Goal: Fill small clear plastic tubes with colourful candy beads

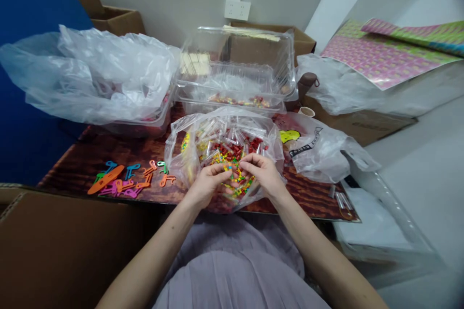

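My left hand (210,184) and my right hand (264,173) meet over an opened clear plastic bag (181,154) on the table. Thumb and forefinger are pinched together on each; whatever sits between them is too small to make out. Beneath my fingers lie many small beads (243,190) in yellow, green, red and blue. Farther back in the bag are clear plastic tubes (217,127) and small red pieces (232,148), perhaps caps. The lower fingers of my left hand curl above the beads.
Colourful plastic clips (144,181) and an orange flat piece (106,180) lie at left. Behind stand a bag-covered tub (119,77) and a clear lidded box (232,99). At right are a printed plastic bag (319,147), a paper cup (306,112) and several loose tubes (342,200).
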Tool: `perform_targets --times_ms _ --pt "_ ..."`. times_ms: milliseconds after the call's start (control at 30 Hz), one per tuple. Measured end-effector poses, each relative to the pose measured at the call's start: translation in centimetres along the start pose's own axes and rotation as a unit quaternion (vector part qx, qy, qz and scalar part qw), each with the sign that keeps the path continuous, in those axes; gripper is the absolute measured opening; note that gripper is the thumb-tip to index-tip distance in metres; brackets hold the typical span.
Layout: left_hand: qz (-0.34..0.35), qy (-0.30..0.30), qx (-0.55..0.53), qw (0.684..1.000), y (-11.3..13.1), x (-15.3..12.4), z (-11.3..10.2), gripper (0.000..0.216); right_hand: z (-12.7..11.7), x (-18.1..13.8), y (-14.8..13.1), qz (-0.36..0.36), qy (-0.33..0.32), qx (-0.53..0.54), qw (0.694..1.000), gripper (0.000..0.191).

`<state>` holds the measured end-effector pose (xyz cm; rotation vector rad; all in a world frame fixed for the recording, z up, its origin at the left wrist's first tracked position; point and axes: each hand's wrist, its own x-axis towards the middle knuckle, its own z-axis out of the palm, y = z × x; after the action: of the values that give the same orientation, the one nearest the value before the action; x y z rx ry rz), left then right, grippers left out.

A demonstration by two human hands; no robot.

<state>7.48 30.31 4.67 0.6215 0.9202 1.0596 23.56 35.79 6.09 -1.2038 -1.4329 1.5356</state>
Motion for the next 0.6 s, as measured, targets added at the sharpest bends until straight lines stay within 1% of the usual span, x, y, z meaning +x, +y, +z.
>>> perform_targets --times_ms 100,200,267,400,467,533,600 --pt "-0.030 -0.018 -0.050 0.998 -0.1 -0.3 -0.7 0.033 0.1 -0.2 0.1 -0.021 0.001 -0.033 0.999 0.022" --pt "-0.032 -0.024 -0.058 0.997 -0.2 -0.5 -0.9 0.034 0.8 -0.4 -0.1 -0.055 -0.020 -0.086 0.995 0.020" --pt "-0.029 -0.033 -0.054 0.998 -0.3 -0.5 -0.9 0.034 1.4 -0.5 -0.1 -0.060 -0.040 -0.096 0.993 0.021" --pt "-0.032 -0.048 -0.057 0.997 -0.4 -0.7 -0.8 0.030 2.1 -0.6 -0.1 -0.027 -0.075 -0.054 0.995 0.021" --pt "-0.034 -0.046 -0.063 0.996 -0.4 -0.9 -1.0 0.032 2.0 -0.5 -0.2 -0.019 -0.060 -0.020 0.998 0.022" --pt "-0.034 -0.044 -0.064 0.996 -0.3 -1.1 -1.3 0.036 1.6 -0.3 -0.5 -0.024 -0.037 0.009 0.999 0.023" --pt "-0.028 -0.045 -0.064 0.997 -0.1 -1.2 -1.5 0.043 1.0 -0.1 -0.9 -0.034 -0.034 0.006 0.999 0.024"
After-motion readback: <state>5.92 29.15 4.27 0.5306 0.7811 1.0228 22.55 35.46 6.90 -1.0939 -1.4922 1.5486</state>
